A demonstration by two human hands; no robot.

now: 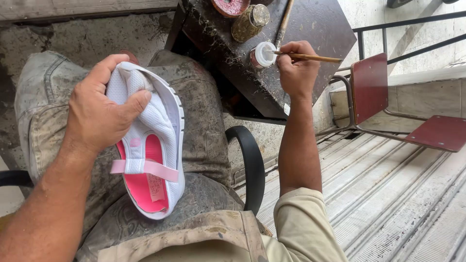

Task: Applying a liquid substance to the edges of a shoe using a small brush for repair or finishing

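My left hand [104, 109] grips the toe end of a small white mesh shoe [155, 145] with a pink insole and a pink strap. The shoe rests on my lap, opening facing up. My right hand [297, 68] reaches out to a dark, dirty worktable [310, 29] and pinches a thin wooden brush [310, 57]. The brush tip dips into a small white-rimmed jar [263, 55] standing on the table.
A brown glass jar [250, 22] and a round red tin [230, 7] stand further back on the table, beside a second wooden stick [284, 22]. A black chair armrest [250, 165] curves by my right knee. A red metal chair [388, 106] stands on the ribbed metal floor at right.
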